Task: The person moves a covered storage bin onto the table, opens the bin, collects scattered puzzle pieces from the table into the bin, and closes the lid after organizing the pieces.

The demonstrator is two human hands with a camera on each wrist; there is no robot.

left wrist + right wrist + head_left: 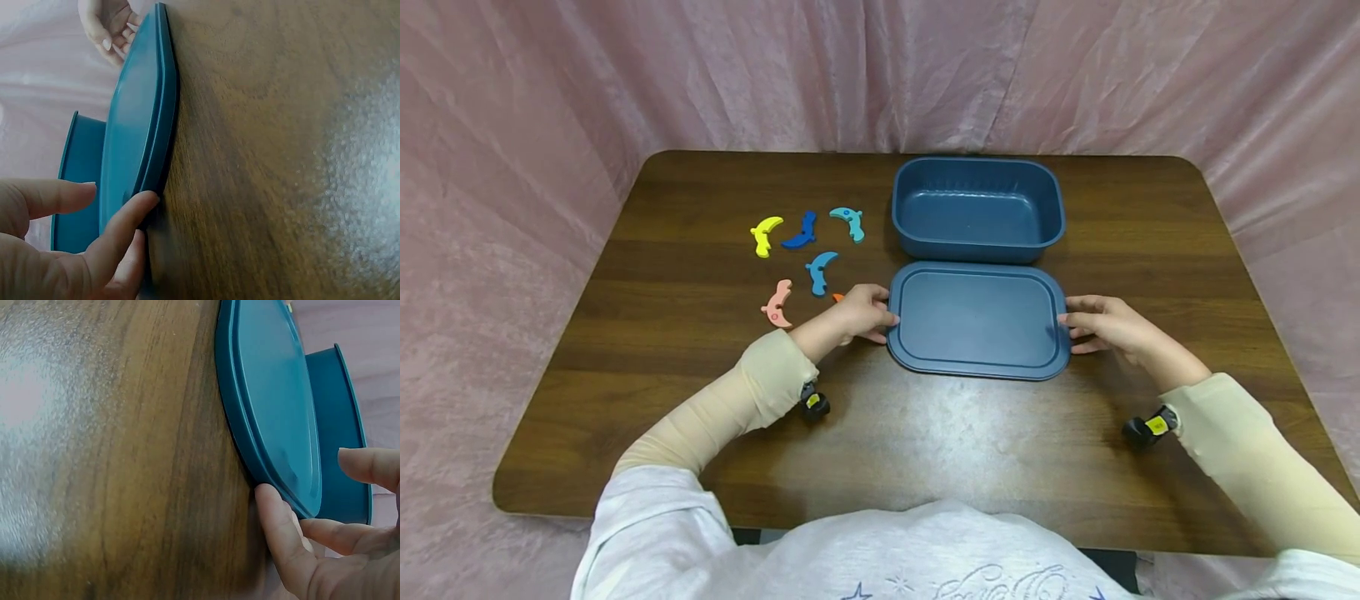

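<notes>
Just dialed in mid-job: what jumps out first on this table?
The blue lid lies flat at the table's middle, with the left hand and the right hand touching its short edges. Just behind it stands the open blue box, empty. To the left, small coloured curved pieces lie scattered on the wooden table.

Looked like a staged recording setup, not a lived-in room: pink crinkled fabric backdrop [550, 100] hung behind and around all sides of a small dark wood-grain worktop [700, 350] with rounded corners. Small cameras [1153, 427] were strapped at the person's wrists, and only a few props sat out: a blue plastic box [977, 210], its lid [977, 321] and coloured foam animal shapes [808, 242].
</notes>
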